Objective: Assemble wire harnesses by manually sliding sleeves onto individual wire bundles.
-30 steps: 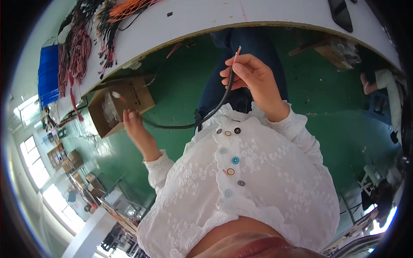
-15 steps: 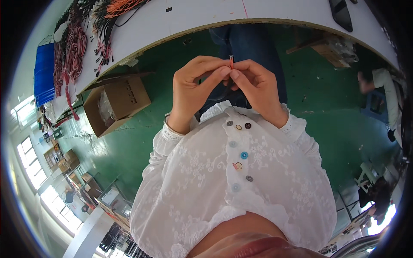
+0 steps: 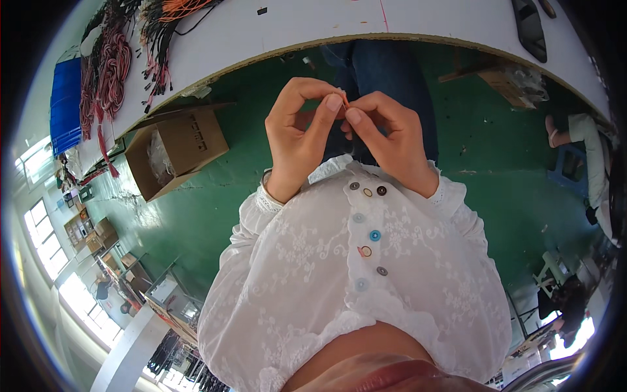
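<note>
My left hand (image 3: 302,124) pinches a thin orange-red wire (image 3: 344,99) between thumb and forefinger, near its tip. Close beside it, my right hand (image 3: 384,124) grips the same wire lower down with its thumb and fingertips. Both hands are raised between my lap and the table's edge, the fingertips almost meeting. A pale bit shows at the wire's upper end, too small to make out. Below the fingers a dark strand, perhaps more of the wire, hangs in front of my jeans (image 3: 385,68); most of it is hidden by the hands.
Across the top curves a white table (image 3: 300,23). Bundles of red, black and orange wires (image 3: 114,65) lie at its left, and a black tool-like object (image 3: 529,32) at its right. An open cardboard box (image 3: 189,147) stands on the green floor, left. Another person's leg (image 3: 584,144) shows far right.
My left fingers have shifted up and slightly left along the wire, and its tip now leans left instead of standing upright. The right hand stays nearly in place. The view has shifted a little.
</note>
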Tool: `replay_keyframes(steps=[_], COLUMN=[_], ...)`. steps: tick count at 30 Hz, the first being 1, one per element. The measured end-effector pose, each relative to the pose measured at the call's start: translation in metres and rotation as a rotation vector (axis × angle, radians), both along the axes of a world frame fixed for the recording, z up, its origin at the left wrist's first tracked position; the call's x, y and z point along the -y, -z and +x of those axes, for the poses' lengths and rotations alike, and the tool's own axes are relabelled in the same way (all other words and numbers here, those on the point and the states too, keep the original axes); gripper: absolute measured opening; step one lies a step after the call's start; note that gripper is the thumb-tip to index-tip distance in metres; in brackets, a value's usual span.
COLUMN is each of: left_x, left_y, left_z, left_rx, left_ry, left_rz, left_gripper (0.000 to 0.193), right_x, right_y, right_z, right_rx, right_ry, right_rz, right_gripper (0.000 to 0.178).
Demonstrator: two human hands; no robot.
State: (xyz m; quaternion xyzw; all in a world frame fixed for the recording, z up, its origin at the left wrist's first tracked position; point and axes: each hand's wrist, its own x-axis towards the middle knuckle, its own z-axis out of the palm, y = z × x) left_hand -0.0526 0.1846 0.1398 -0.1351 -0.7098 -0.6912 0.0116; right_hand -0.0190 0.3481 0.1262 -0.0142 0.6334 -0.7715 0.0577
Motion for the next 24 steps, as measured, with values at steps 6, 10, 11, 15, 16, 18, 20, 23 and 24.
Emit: replay_keyframes(steps=[6, 10, 11, 15, 16, 18, 20, 23, 24], left_x=[-0.003, -0.006, -0.005, -0.001, 0.0, -0.004, -0.012, 0.0, 0.003], left_y=[0.001, -0.001, -0.001, -0.004, -0.004, -0.002, 0.001, 0.019, 0.023], left_z=[0.001, 0.002, 0.001, -0.003, -0.004, -0.003, 0.014, 0.03, 0.034], left_rx=[0.043, 0.04, 0.023, 0.083, 0.144, 0.199, 0.266, 0.356, 0.407], left_ry=[-0.01, -0.027, -0.011, 0.101, 0.173, 0.248, 0.126, 0.232, 0.332], left_rz=[0.063, 0.053, 0.005, 0.004, 0.043, 0.088, 0.105, -0.067, -0.196], left_gripper=[0.005, 0.004, 0.005, 0.013, 0.018, 0.022, 0.026, 0.022, 0.019], right_x=[-0.002, -0.002, -0.003, -0.006, -0.007, -0.01, -0.013, -0.018, -0.016], right_y=[-0.007, -0.005, -0.004, 0.005, 0.008, 0.006, 0.005, 0.004, 0.005], right_z=[0.001, 0.002, 0.002, 0.002, 0.002, -0.003, -0.005, -0.007, -0.008], right_rx=[0.044, 0.038, 0.037, 0.022, 0.006, 0.014, 0.017, 0.042, 0.012], right_ry=[-0.043, -0.048, -0.046, -0.045, -0.032, 0.042, 0.121, 0.143, 0.174], right_rz=[-0.006, 0.009, 0.01, -0.093, -0.159, -0.191, -0.22, -0.226, -0.206], right_gripper=[0.013, 0.013, 0.013, 0.012, 0.013, 0.014, 0.016, 0.018, 0.018])
